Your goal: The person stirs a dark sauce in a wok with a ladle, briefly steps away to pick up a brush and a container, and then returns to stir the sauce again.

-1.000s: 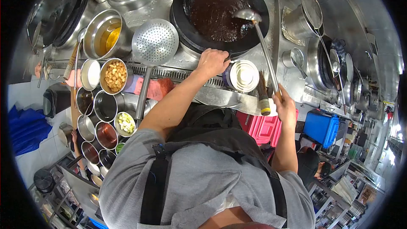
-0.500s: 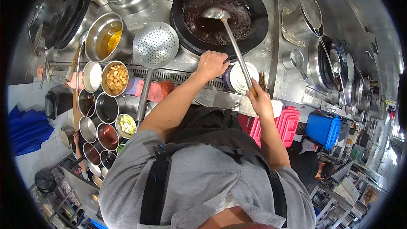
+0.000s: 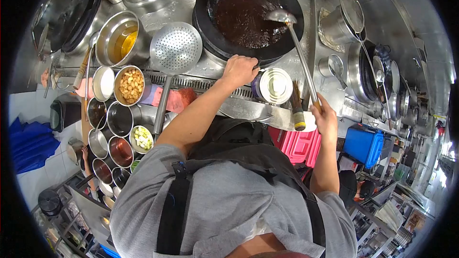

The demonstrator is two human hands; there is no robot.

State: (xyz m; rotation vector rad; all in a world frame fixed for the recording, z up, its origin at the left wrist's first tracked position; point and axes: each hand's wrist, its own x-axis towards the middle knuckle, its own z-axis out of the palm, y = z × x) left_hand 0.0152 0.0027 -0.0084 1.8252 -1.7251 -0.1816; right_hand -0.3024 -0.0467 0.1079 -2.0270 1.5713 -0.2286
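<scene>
A black wok (image 3: 205,24) sits on the stove, with dark brown, glossy sauce (image 3: 246,16) in its bowl. My left hand (image 3: 240,71) is closed at the wok's near edge; the exact part it grips is hidden under the fingers. In my right hand (image 3: 326,117) is the wooden handle end of a long metal ladle (image 3: 301,52). The ladle's bowl is over the right side of the wok, at or just above the sauce. Just below the wok stands an open tin can (image 3: 276,86), beside a bamboo brush (image 3: 297,110).
A perforated strainer (image 3: 176,48) lies left of the wok. Further left are a pot of yellow oil (image 3: 103,43), a container of brown cubes (image 3: 131,86) and several seasoning pots. Pink (image 3: 302,148) and blue (image 3: 364,145) bins stand at right. Another person (image 3: 358,188) is in the background.
My right hand has moved right and slightly down, carrying the ladle from the wok's middle towards its right side. The bamboo brush now shows more fully. My left hand has stayed put.
</scene>
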